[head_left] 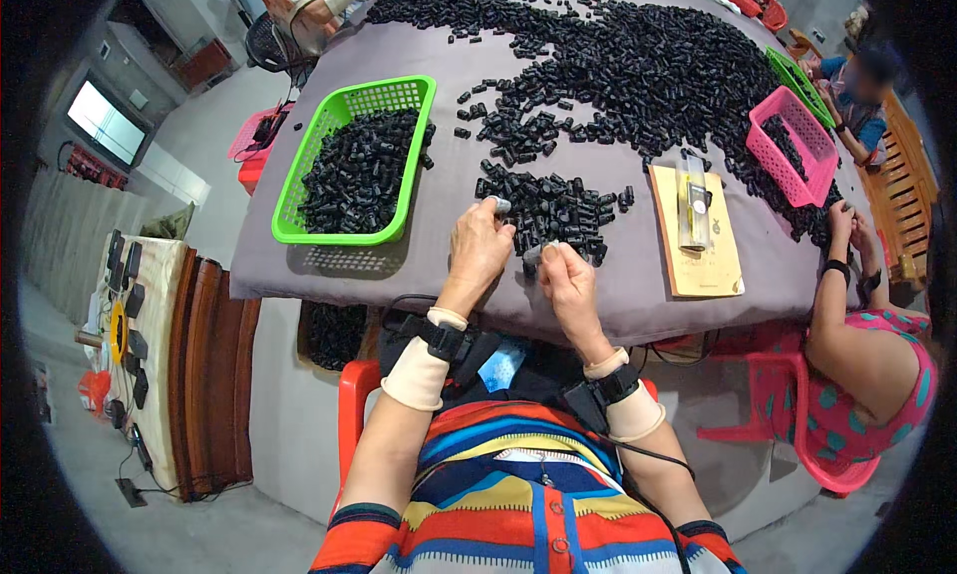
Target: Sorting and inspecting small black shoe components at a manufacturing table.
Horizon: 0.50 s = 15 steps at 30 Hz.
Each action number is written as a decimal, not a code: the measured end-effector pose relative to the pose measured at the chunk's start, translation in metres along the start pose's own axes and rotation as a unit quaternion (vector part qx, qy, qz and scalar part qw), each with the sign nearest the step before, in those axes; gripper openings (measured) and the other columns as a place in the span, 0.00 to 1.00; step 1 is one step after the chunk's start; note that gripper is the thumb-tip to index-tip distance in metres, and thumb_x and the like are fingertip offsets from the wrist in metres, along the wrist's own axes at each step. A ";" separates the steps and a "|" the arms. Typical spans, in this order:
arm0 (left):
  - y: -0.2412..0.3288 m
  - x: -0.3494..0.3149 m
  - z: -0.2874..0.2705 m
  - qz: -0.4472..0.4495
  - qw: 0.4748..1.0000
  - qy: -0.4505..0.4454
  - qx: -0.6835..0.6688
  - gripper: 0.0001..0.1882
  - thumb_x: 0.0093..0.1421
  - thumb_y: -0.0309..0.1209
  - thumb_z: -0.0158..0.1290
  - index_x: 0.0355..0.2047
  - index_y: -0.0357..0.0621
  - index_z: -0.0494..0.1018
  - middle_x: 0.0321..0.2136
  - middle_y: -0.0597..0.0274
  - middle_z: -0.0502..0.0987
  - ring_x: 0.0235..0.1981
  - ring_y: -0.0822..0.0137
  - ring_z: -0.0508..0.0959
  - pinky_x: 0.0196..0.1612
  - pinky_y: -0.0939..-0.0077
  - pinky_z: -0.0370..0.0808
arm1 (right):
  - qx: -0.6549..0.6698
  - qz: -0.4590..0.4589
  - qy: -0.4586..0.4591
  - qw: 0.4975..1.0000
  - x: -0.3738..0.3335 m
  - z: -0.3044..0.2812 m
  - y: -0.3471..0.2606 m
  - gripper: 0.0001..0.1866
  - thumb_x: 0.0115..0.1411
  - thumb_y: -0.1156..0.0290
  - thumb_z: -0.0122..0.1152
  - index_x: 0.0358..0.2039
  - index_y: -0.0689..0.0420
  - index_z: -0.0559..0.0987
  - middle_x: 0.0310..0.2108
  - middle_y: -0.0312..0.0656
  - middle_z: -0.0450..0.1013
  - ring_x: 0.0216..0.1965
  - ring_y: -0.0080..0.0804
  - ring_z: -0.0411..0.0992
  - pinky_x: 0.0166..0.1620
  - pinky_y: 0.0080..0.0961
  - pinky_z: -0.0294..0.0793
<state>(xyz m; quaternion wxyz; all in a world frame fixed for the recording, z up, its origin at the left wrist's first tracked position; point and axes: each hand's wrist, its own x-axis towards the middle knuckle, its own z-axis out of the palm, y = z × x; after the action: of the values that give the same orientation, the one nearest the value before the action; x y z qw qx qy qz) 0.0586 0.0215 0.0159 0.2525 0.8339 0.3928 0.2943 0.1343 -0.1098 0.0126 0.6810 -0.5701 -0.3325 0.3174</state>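
Note:
A small heap of short black cylindrical pieces (558, 207) lies on the cloth-covered table in front of me. At its near left edge is my left hand (480, 247), fingers curled in, with a grey covering (499, 206) on one fingertip. My right hand (570, 287) is closed in a pinch at the near edge of the heap, and a grey covering (536, 259) shows at its fingertips too. Whatever either hand grips is too small or hidden to make out. Left of the heap stands a green plastic basket (424, 140) holding many of the same black pieces.
A much larger spread of black pieces (638, 70) covers the far table. To the right lie a yellow pad (718, 270) and a clear plastic case (693, 210). A pink basket (812, 175) stands near a co-worker's hands (847, 225). Another person (857, 95) sits farther off.

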 end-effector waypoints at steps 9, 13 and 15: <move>-0.008 -0.016 -0.005 -0.025 0.991 -0.056 -0.115 0.10 0.49 0.25 0.53 0.32 0.36 0.70 0.21 0.56 0.72 0.20 0.62 0.75 0.24 0.71 0.72 | -0.059 -0.010 0.006 0.998 0.000 0.000 0.005 0.15 0.62 0.62 0.49 0.23 0.60 0.68 0.15 0.30 0.62 0.19 0.15 0.57 0.22 0.18 0.59; -0.007 -0.026 -0.017 -0.202 0.805 -0.143 -0.539 0.09 0.56 0.22 0.48 0.38 0.37 0.69 0.23 0.62 0.71 0.14 0.76 0.71 0.17 0.85 0.70 | -0.024 0.013 0.022 0.999 0.000 0.001 0.004 0.14 0.61 0.62 0.50 0.24 0.60 0.69 0.16 0.30 0.63 0.19 0.16 0.58 0.22 0.19 0.60; 0.000 -0.032 -0.022 -0.207 0.771 -0.173 -0.576 0.11 0.58 0.21 0.46 0.42 0.36 0.68 0.24 0.60 0.73 0.17 0.74 0.73 0.20 0.83 0.73 | -0.032 -0.006 0.024 0.999 0.000 0.003 0.004 0.13 0.60 0.63 0.52 0.25 0.59 0.70 0.17 0.31 0.66 0.20 0.15 0.60 0.24 0.19 0.62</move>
<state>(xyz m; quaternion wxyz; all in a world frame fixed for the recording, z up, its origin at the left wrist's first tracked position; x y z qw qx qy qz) 0.0269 0.0001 0.0214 0.8042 0.4672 0.2627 0.2568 0.1316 -0.1078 0.0086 0.6722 -0.5970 -0.3290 0.2891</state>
